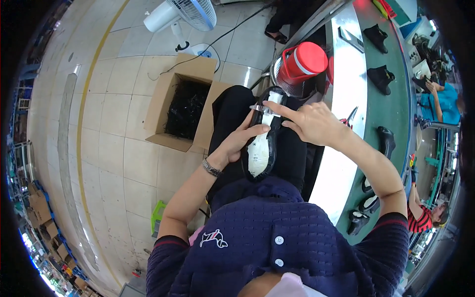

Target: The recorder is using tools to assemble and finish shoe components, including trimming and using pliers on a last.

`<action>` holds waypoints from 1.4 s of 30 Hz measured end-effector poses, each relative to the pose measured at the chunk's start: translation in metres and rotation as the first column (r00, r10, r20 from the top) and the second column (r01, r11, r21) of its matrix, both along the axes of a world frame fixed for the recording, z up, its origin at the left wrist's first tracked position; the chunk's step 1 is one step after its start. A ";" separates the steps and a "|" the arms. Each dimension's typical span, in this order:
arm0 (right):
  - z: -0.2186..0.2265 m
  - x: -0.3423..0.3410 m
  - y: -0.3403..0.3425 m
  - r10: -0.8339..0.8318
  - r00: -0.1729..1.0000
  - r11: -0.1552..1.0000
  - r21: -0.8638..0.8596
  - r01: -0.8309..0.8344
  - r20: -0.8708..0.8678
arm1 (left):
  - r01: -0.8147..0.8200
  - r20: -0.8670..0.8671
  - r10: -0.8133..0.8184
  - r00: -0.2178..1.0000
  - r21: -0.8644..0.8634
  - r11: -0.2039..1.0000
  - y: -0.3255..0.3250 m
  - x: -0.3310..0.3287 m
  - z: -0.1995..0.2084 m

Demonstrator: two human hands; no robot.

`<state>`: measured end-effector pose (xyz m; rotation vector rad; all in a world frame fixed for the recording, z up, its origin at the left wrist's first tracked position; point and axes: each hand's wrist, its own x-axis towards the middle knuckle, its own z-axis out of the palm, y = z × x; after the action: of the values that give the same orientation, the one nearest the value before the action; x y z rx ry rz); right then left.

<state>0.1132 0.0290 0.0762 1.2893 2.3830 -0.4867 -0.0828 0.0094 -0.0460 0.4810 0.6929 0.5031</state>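
A black shoe upper point(256, 155) rests bottom up over my lap, its white sole side facing me. My left hand point(237, 142) is closed round its left edge, thumb pressing on the white surface. On the other side, my right hand point(316, 123) reaches in with the index finger stretched across the shoe's upper part. A thin shiny metal tool point(257, 108) lies across the shoe under that finger; its far end is hidden by the hand, and its exact kind is unclear.
An open cardboard box point(157, 111) with black scraps stands left, below a fan point(196, 15). A red jug point(309, 59) sits ahead. Scissors point(352, 117) and a flat dark device point(351, 39) lie on the metal ledge point(341, 163). Black shoes point(380, 79) line a green belt point(368, 111).
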 end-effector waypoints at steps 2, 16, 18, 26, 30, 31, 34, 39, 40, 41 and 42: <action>0.001 0.004 -0.007 0.015 0.992 0.997 0.076 -0.005 -0.127 | 0.009 -0.008 -0.009 1.000 -0.018 1.000 -0.004 0.000 0.002; -0.025 0.004 -0.035 -0.166 0.965 0.981 -0.131 0.141 -0.205 | -0.003 0.175 -0.001 0.985 0.018 1.000 -0.034 -0.012 -0.027; -0.015 0.000 -0.036 -0.195 0.971 0.970 -0.175 0.169 -0.139 | -0.109 0.494 0.315 0.810 -0.401 0.910 -0.046 -0.006 -0.031; 0.008 -0.008 -0.041 -0.103 0.959 0.994 -0.002 0.107 -0.264 | -0.223 0.139 0.228 0.964 -0.049 0.973 -0.059 0.007 -0.023; -0.007 -0.007 -0.051 0.041 0.871 0.993 0.115 0.018 -0.489 | -0.154 0.104 0.164 0.981 -0.099 0.983 -0.059 0.001 -0.029; 0.003 -0.017 -0.048 -0.037 0.985 0.997 -0.075 0.025 -0.166 | -0.177 0.170 0.189 0.967 -0.080 0.981 -0.056 0.001 -0.008; 0.001 -0.015 -0.054 0.069 0.992 0.998 -0.001 -0.069 -0.103 | -0.154 0.156 0.169 0.973 -0.100 0.983 -0.062 -0.001 -0.022; -0.005 -0.019 -0.065 0.031 0.929 0.995 0.096 0.005 -0.369 | 0.090 0.093 -0.087 0.992 -0.024 0.996 -0.054 -0.011 -0.044; -0.005 -0.018 -0.062 0.027 0.928 0.995 0.096 0.010 -0.371 | 0.094 0.091 -0.091 0.992 -0.024 0.995 -0.055 -0.013 -0.043; -0.005 -0.017 -0.059 0.022 0.975 0.998 0.062 -0.009 -0.220 | 0.006 0.203 0.006 0.979 -0.059 0.998 -0.059 -0.014 -0.041; -0.003 -0.017 -0.056 0.023 0.998 0.999 0.024 -0.021 -0.065 | -0.076 0.308 0.105 0.946 -0.103 0.992 -0.063 -0.015 -0.040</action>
<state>0.0964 -0.0272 0.0728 1.2745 2.4606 -0.5026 -0.0981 -0.0538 -0.0861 0.2758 0.4308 0.6165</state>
